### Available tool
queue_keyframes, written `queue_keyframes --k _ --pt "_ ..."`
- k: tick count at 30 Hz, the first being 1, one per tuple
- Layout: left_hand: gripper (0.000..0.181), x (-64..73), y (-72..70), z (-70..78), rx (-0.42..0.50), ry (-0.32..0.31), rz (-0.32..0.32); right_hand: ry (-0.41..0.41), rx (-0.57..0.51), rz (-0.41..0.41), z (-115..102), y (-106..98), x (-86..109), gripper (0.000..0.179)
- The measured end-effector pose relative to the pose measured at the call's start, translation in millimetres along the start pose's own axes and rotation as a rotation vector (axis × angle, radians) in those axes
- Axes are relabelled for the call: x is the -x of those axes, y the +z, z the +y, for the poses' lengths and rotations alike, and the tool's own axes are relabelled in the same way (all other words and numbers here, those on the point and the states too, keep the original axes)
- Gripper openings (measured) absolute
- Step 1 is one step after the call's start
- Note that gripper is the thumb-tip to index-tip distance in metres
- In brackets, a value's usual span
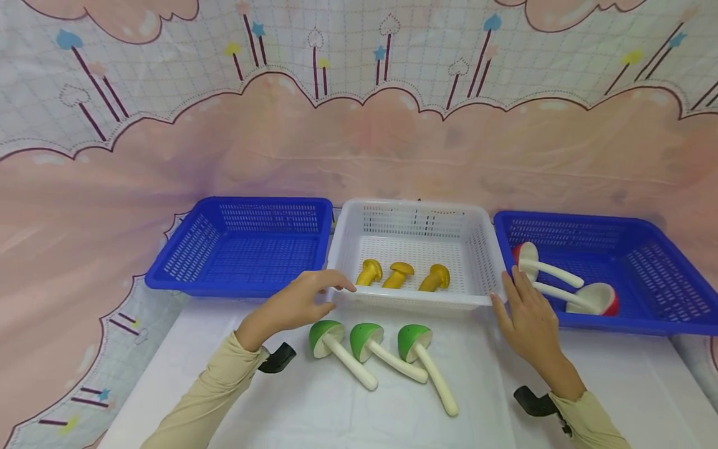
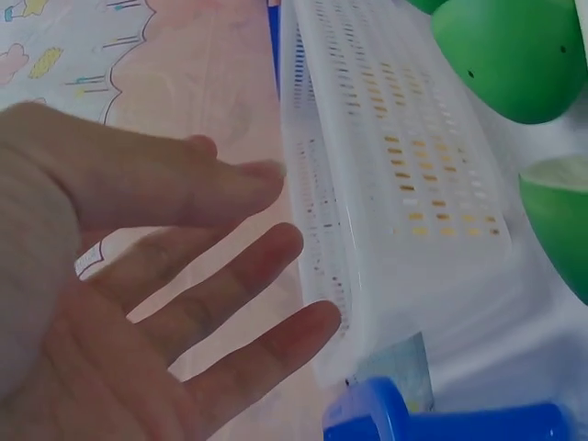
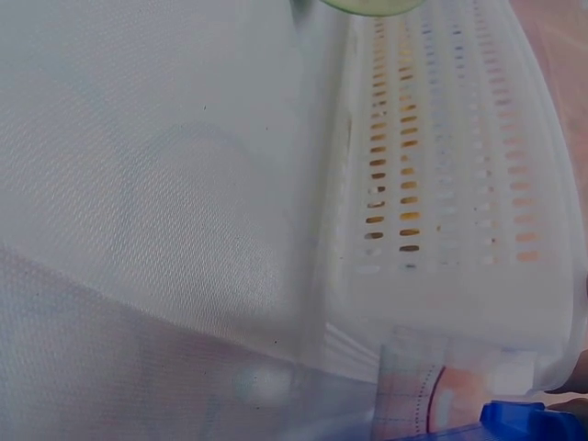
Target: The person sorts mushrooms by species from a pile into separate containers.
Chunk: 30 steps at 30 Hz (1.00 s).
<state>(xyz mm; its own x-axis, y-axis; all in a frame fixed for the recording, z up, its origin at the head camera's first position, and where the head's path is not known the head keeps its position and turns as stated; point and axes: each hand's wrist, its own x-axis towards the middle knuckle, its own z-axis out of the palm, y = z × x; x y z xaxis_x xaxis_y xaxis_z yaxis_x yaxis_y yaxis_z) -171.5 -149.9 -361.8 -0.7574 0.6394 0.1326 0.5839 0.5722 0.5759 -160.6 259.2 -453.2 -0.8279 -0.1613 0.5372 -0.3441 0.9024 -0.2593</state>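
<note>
A white basket (image 1: 421, 302) stands in the middle with three yellow toy mushrooms (image 1: 401, 274) lying inside along its front wall. My left hand (image 1: 294, 302) hovers at the basket's front left corner, fingers loosely extended; the left wrist view shows its fingertips (image 2: 317, 322) right by the rim. At the front right corner, my right hand (image 1: 527, 315) has its straight fingers spread beside the rim, near the right blue basket (image 1: 634, 324). Three green-capped toy mushrooms (image 1: 414, 342) with long white stems lie in a row on the table before the white basket.
The right blue basket holds two red-capped toy mushrooms (image 1: 600, 299) with white stems. Another blue basket (image 1: 241, 287) stands on the left, its mesh floor showing. Behind all three baskets hangs a patterned pink cloth (image 1: 348, 149). A white cloth (image 1: 269, 411) covers the table.
</note>
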Motion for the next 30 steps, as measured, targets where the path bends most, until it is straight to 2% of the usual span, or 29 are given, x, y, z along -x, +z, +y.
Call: queue_keyframes --k 9,17,22,30 --pt "0.051 29.2 -2.6 -5.7 0.078 -0.073 -0.154 -0.003 -0.005 -0.006 -0.7 -0.5 0.1 0.055" --pt "0.065 40.8 5.7 -16.0 0.077 -0.115 -0.198 -0.007 -0.006 0.017 0.3 0.8 -0.8 0.054" --pt "0.077 45.5 12.4 -28.2 0.077 -0.123 -0.23 -0.002 -0.004 0.015 -0.2 0.2 -1.2 0.054" --pt "0.083 50.3 36.1 -49.9 0.157 -0.101 -0.277 0.008 0.002 -0.006 -0.6 -1.0 -1.2 0.055"
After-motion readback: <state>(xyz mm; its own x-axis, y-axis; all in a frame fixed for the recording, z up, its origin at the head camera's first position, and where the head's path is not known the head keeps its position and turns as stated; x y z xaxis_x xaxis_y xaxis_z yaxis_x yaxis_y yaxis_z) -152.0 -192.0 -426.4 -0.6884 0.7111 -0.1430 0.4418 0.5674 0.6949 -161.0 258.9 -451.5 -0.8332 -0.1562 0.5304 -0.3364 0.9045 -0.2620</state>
